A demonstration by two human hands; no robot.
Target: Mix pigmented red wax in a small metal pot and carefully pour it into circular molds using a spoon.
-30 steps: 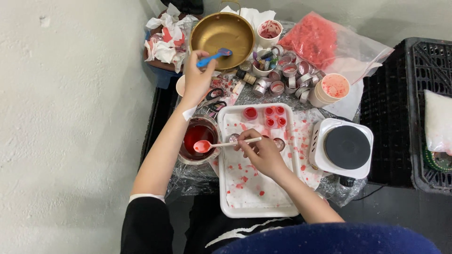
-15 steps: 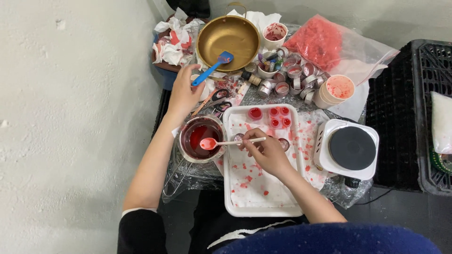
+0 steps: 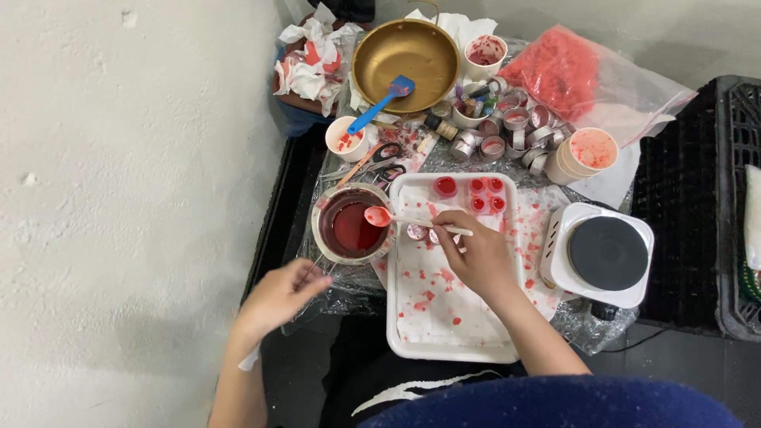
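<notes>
My right hand (image 3: 473, 255) holds a small white spoon (image 3: 400, 219) whose bowl, full of red liquid, hangs over the right rim of a metal pot (image 3: 324, 238) of red liquid. My left hand (image 3: 276, 299) is low at the pot's thin wire handle, fingers curled near it; whether it grips the handle I cannot tell. A white tray (image 3: 420, 349) lined with red-spattered paper lies under my right hand. Small red-filled moulds (image 3: 473, 195) sit at its far end, and small round metal cups (image 3: 416, 231) lie just by the spoon.
A brass pan (image 3: 412, 54) with a blue spatula (image 3: 383, 103) stands at the back, beside crumpled stained tissues (image 3: 309, 55). Several small tins (image 3: 507, 119), paper cups (image 3: 583, 154), a bag of red flakes (image 3: 567, 71), scissors (image 3: 380, 158) and a white hotplate (image 3: 602, 254) surround the tray. A black crate (image 3: 713, 198) stands right.
My left hand let go of the blue spatula, left it in the brass pan, and dropped down to the pot's handle. The spoon moved slightly right over the pot's rim.
</notes>
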